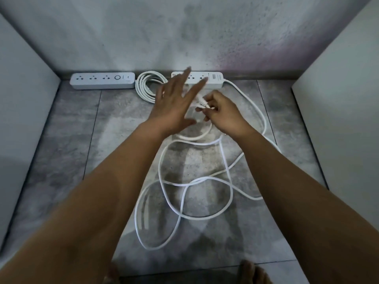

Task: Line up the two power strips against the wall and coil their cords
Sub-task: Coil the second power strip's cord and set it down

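A person stretches both bare arms over a grey tiled floor [61, 144] in a narrow bay between two white panels. Past the left panel [24, 89], the left power strip [102, 80] lies flat, sockets up, its long back edge along the foot of the wall [143, 37]. Just beside its right end sits its coiled cord [149, 87], wound into a neat flat ring on the tiles close to the wall. The left hand [174, 103], blurred, is spread wide with fingers straight and holds nothing; it covers the left end of the right power strip [215, 78], though whether it touches the strip cannot be told. That strip also lies along the foot of the wall, in line with the first, with the coil between them. The right hand [221, 113], just beside the left, has its fingers curled and pinches the white plug [202, 103] at the end of the loose cord [203, 217]. The cord leaves the strip's right end, sweeps down the right side and sprawls in several crossing loops over the tiles between the forearms. The right panel [338, 119] stands at the far right, and bare feet [252, 271] show at the bottom edge
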The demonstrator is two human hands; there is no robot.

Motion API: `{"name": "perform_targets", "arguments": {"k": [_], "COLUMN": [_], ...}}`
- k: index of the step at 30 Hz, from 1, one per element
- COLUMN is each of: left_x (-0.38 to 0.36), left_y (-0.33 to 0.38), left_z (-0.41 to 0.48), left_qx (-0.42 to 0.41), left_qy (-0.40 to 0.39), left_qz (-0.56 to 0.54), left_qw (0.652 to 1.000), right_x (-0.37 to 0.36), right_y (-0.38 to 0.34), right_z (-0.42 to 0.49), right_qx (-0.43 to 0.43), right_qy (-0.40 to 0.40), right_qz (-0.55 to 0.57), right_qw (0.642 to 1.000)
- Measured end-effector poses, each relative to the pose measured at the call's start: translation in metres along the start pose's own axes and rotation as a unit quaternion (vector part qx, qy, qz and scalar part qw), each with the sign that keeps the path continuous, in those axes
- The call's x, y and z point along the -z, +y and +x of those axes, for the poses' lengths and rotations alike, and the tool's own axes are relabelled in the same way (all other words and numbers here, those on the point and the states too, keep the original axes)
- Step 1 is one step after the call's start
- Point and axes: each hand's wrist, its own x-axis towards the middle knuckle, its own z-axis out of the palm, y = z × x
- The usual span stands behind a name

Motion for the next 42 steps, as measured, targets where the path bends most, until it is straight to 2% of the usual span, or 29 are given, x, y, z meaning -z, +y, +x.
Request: {"name": "perform_targets", "arguments": {"k": [1, 3, 7, 9, 13, 16, 19, 21, 23, 25, 26, 27, 29, 30, 31, 34, 38, 40, 42], "left_x": [-0.003, -0.011, -0.006, -0.005, -0.003, 0.000, 0.003, 0.011, 0.023, 0.029, 0.031, 0.030, 0.026, 0.023, 0.020, 0.015, 0.007, 0.006, 0.007], "left_y": [0.001, 0.000, -0.004, -0.004, 0.006, 0.013, 0.009, -0.002, -0.007, -0.007, -0.006, -0.006, -0.008, -0.009, -0.009, -0.004, 0.001, 0.004, 0.005], "left_z": [-0.002, -0.002, -0.002, -0.005, -0.006, -0.006, 0.000, 0.006, 0.010, 0.011, 0.010, 0.009, 0.005, 0.003, 0.003, 0.005, 0.006, 0.007, 0.008], "left_qx": [-0.044, -0.068, 0.019, 0.077, 0.187, 0.244, 0.250, 0.194, 0.117, 0.095, 0.110, 0.139, 0.201, 0.217, 0.229, 0.263, 0.287, 0.297, 0.295], "left_qy": [0.013, 0.039, 0.016, 0.020, 0.044, 0.056, -0.006, -0.139, -0.260, -0.271, -0.260, -0.252, -0.245, -0.239, -0.222, -0.147, -0.052, -0.014, -0.015], "left_qz": [0.018, -0.002, -0.047, -0.064, -0.031, -0.024, -0.076, -0.174, -0.237, -0.282, -0.329, -0.400, -0.566, -0.615, -0.640, -0.668, -0.684, -0.704, -0.741], "left_qw": [0.999, 0.997, 0.999, 0.995, 0.981, 0.968, 0.965, 0.955, 0.929, 0.915, 0.901, 0.870, 0.761, 0.719, 0.699, 0.680, 0.668, 0.645, 0.604], "right_x": [-0.001, -0.005, -0.007, -0.002, 0.010, 0.012, 0.007, 0.005, 0.004, 0.005, 0.006, 0.007, 0.009, 0.008, 0.007, 0.005, 0.004, 0.002, 0.001], "right_y": [-0.003, -0.005, -0.006, -0.009, -0.012, -0.015, -0.014, -0.010, -0.009, -0.013, -0.015, -0.017, -0.017, -0.016, -0.013, -0.002, 0.007, 0.002, -0.004], "right_z": [0.000, -0.001, -0.003, -0.003, 0.001, 0.005, 0.004, 0.000, -0.004, -0.005, -0.004, -0.003, 0.000, 0.000, 0.001, 0.003, 0.002, 0.002, 0.003], "right_qx": [0.011, 0.009, -0.007, -0.016, -0.072, -0.074, -0.026, 0.020, 0.059, 0.096, 0.110, 0.118, 0.115, 0.103, 0.087, 0.016, -0.083, -0.091, -0.056], "right_qy": [-0.021, -0.029, -0.014, -0.037, -0.114, -0.116, -0.087, -0.077, -0.093, -0.100, -0.095, -0.089, -0.083, -0.080, -0.072, -0.038, -0.038, -0.025, 0.012], "right_qz": [-0.010, -0.016, -0.033, -0.048, -0.069, -0.087, -0.111, -0.199, -0.285, -0.314, -0.313, -0.307, -0.275, -0.251, -0.227, -0.174, -0.068, 0.000, 0.018], "right_qw": [1.000, 0.999, 0.999, 0.998, 0.988, 0.987, 0.990, 0.977, 0.952, 0.939, 0.939, 0.940, 0.951, 0.959, 0.967, 0.984, 0.994, 0.996, 0.998]}}
